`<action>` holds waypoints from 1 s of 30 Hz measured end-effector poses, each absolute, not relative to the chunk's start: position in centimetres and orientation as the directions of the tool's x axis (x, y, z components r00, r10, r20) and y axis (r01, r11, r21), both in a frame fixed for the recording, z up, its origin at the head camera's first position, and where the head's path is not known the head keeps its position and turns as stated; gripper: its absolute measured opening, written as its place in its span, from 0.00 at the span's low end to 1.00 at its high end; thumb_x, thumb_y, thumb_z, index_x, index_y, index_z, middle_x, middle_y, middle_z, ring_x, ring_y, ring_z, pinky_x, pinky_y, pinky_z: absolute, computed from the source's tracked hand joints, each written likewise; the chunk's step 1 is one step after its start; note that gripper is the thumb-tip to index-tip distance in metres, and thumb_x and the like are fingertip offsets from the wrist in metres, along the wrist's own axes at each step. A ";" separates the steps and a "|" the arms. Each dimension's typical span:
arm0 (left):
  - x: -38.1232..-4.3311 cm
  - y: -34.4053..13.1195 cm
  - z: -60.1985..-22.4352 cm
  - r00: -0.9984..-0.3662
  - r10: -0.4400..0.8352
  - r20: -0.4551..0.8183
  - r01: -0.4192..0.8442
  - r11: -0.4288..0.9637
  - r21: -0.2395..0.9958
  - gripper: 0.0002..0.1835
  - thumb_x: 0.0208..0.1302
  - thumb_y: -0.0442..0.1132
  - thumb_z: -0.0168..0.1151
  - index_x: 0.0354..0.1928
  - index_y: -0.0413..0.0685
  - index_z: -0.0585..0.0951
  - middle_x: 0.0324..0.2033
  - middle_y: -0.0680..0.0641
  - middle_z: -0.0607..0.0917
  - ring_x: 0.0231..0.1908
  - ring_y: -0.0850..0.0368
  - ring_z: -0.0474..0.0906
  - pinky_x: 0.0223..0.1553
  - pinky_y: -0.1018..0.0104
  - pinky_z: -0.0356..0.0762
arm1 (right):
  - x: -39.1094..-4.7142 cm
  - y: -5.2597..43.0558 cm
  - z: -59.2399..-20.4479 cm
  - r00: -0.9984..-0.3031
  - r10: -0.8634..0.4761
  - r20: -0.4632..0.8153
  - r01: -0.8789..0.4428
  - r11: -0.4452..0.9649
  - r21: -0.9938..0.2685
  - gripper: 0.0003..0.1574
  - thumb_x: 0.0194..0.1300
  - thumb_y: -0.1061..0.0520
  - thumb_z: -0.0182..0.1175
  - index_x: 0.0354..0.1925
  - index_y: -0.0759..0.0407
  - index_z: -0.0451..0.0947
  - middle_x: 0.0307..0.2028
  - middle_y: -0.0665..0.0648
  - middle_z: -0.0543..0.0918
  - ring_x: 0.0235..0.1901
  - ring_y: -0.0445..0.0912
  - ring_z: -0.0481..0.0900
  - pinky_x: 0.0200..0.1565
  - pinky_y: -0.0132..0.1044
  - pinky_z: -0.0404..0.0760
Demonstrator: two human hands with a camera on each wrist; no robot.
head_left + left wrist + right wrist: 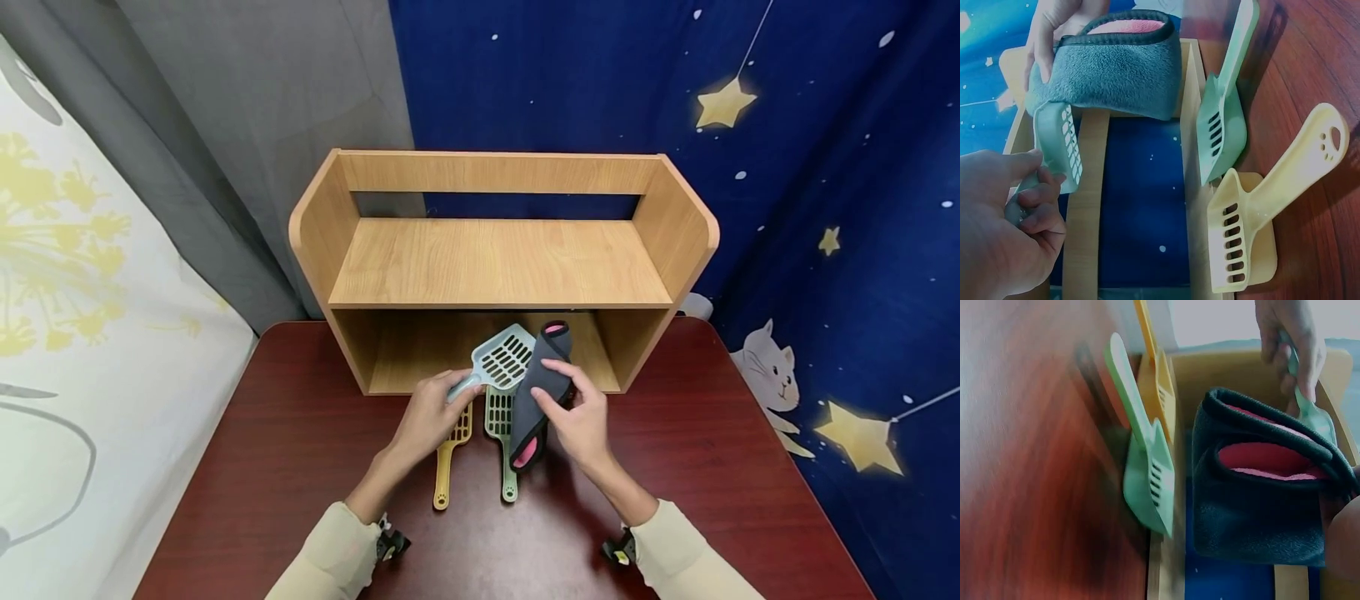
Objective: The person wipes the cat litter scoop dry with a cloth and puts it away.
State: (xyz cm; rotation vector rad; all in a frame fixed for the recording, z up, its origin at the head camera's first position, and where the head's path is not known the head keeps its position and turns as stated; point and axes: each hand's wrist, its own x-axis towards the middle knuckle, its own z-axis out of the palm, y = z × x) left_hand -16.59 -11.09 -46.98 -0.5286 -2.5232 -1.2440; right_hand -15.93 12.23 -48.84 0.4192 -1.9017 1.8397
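My left hand (pixel 427 417) grips the handle of a pale blue slotted litter scoop (pixel 485 356), its basket raised in front of the lower shelf. My right hand (pixel 583 425) holds a folded dark grey cleaning cloth (pixel 543 379) with black edging and a pink inner side, thumb and fingers on its folds. In the head view the cloth overlaps the scoop's right edge. Below them on the table are a yellow litter scoop (pixel 442 475) and a green litter scoop (pixel 507 467), handles toward me. The left wrist view shows the fingers curled around the blue handle.
A two-tier wooden shelf (pixel 502 262) stands at the back of the dark red table (pixel 300 492). Behind it hang a grey curtain (pixel 277 92) and a blue star-patterned curtain (pixel 570 75). A white patterned cloth (pixel 97 467) hangs at the left.
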 end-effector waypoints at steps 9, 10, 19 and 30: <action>-16.1 -11.7 -47.2 -0.914 0.210 0.347 0.403 0.567 0.718 0.18 0.71 0.39 0.71 0.56 0.34 0.87 0.40 0.43 0.89 0.30 0.59 0.77 0.33 0.68 0.77 | -17.3 15.4 -48.0 -0.860 0.202 0.469 -0.462 0.084 -0.883 0.29 0.56 0.76 0.75 0.57 0.66 0.85 0.48 0.68 0.87 0.35 0.37 0.85 0.37 0.25 0.83; -16.0 -11.9 -47.3 -0.917 0.203 0.344 0.396 0.569 0.721 0.17 0.71 0.38 0.71 0.56 0.34 0.87 0.40 0.43 0.89 0.30 0.59 0.77 0.33 0.68 0.76 | -17.4 15.7 -48.0 -0.861 0.205 0.465 -0.457 0.087 -0.885 0.28 0.57 0.76 0.75 0.56 0.66 0.86 0.46 0.68 0.87 0.34 0.37 0.85 0.36 0.26 0.83; -16.8 -14.1 -49.7 -0.929 0.067 0.364 0.326 0.609 0.723 0.17 0.68 0.35 0.73 0.54 0.32 0.87 0.40 0.39 0.90 0.29 0.55 0.79 0.30 0.66 0.77 | -17.1 18.2 -47.4 -0.932 0.098 0.349 -0.356 -0.069 -0.932 0.30 0.59 0.77 0.72 0.60 0.72 0.80 0.47 0.59 0.88 0.44 0.43 0.88 0.44 0.34 0.87; -20.6 -17.6 -53.8 -0.932 -0.192 0.306 0.124 0.626 0.770 0.21 0.71 0.36 0.70 0.59 0.27 0.83 0.49 0.29 0.88 0.46 0.34 0.87 0.46 0.39 0.82 | -16.2 20.4 -47.3 -0.982 -0.108 0.155 -0.123 -0.255 -0.959 0.34 0.63 0.79 0.66 0.66 0.72 0.74 0.50 0.55 0.87 0.48 0.45 0.87 0.45 0.38 0.88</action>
